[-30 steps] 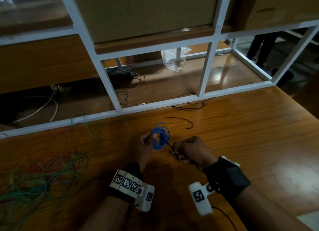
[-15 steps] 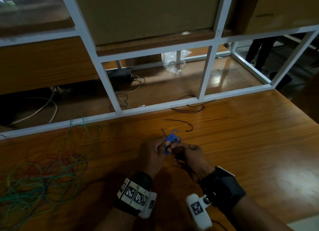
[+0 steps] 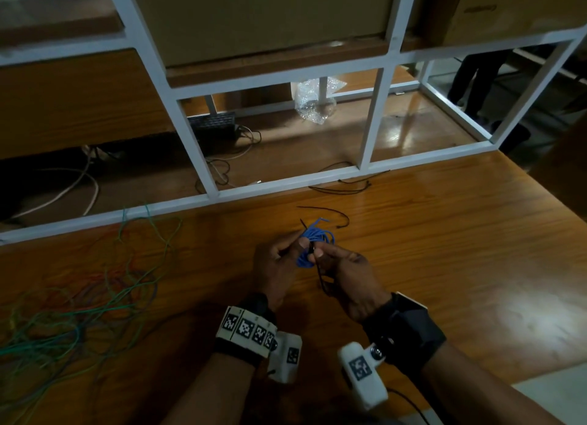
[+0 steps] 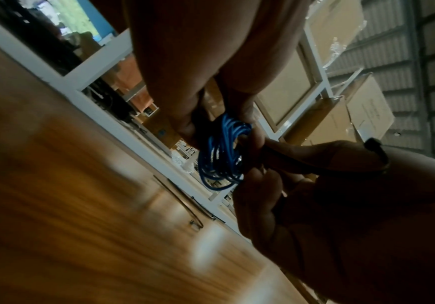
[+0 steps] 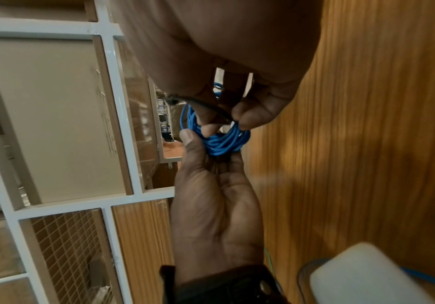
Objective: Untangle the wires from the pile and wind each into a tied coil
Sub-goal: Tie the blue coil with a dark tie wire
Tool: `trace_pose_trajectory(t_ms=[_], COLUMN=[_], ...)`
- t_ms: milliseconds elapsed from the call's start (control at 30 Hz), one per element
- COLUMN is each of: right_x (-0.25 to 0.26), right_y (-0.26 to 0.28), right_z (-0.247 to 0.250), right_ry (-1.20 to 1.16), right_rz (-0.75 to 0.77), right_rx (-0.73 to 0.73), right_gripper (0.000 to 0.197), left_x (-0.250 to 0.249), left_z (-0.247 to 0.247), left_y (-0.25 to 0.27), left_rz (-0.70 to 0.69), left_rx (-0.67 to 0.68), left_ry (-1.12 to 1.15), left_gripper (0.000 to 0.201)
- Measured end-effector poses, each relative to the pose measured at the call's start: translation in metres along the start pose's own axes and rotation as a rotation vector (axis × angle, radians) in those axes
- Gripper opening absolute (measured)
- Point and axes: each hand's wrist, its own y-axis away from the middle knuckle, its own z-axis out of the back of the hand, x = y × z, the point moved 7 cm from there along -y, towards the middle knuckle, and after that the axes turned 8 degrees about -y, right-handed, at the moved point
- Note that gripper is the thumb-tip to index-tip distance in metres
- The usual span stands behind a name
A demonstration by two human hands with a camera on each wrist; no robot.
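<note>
A small coil of blue wire (image 3: 313, 240) (image 4: 220, 156) (image 5: 219, 142) is held above the wooden table, between both hands. My left hand (image 3: 279, 262) pinches the coil's left side between thumb and fingers. My right hand (image 3: 336, 265) pinches a thin black tie (image 3: 319, 272) (image 5: 211, 109) against the coil; one tie end sticks up past the coil, the other hangs below my fingers. The tangled pile of green, red and blue wires (image 3: 73, 304) lies on the table at the far left, well away from both hands.
A white metal frame (image 3: 286, 183) runs along the table's far edge. Loose black ties (image 3: 343, 186) lie beside the frame, and another black tie (image 3: 327, 213) lies just beyond the coil. Bare tabletop (image 3: 460, 250) stretches to the right.
The hands have come together on the blue coil, which was squeezed from an open loop into a tight bundle. The right hand brought the black tie up against it.
</note>
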Motion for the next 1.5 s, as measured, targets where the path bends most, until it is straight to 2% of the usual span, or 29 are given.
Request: trace_pose_trajectory(t_ms=[133, 267, 433, 633, 800, 933, 1267, 1400, 1500], right_x=[-0.005, -0.006, -0.004, 0.001, 0.007, 0.009, 0.014, 0.028, 0.034], right_y=[0.002, 0.001, 0.000, 0.004, 0.008, 0.008, 0.017, 0.022, 0.033], right_z=[0.000, -0.004, -0.006, -0.007, -0.007, -0.006, -0.007, 0.018, 0.043], right_ry=[0.014, 0.011, 0.010, 0.081, 0.070, 0.053, 0.045, 0.131, 0.185], right_rz=[-0.019, -0.012, -0.007, -0.003, 0.005, 0.004, -0.010, 0.053, 0.118], right_rx=[0.014, 0.015, 0.018, 0.062, 0.100, 0.093, 0.118, 0.010, 0.009], right_gripper=[0.018, 0.017, 0.015, 0.016, 0.020, 0.016, 0.019, 0.024, 0.020], left_x=[0.013, 0.015, 0.010, 0.009, 0.009, 0.006, 0.006, 0.009, 0.012], left_z=[0.003, 0.004, 0.006, 0.005, 0.004, 0.000, 0.008, 0.020, 0.030], left_y=[0.003, 0.008, 0.011, 0.008, 0.009, 0.010, 0.009, 0.006, 0.006], left_rz=[0.078, 0.144, 0.136, 0.229, 0.269, 0.280, 0.307, 0.325, 0.339], left_rx=[0.019, -0.039, -0.096, -0.051, -0.051, -0.040, -0.143, -0.178, -0.203], left_ry=[0.061, 0.174, 0.269, 0.325, 0.415, 0.452, 0.332, 0.328, 0.324], left_gripper=[0.024, 0.030, 0.059, 0.034, 0.035, 0.036, 0.024, 0.028, 0.025])
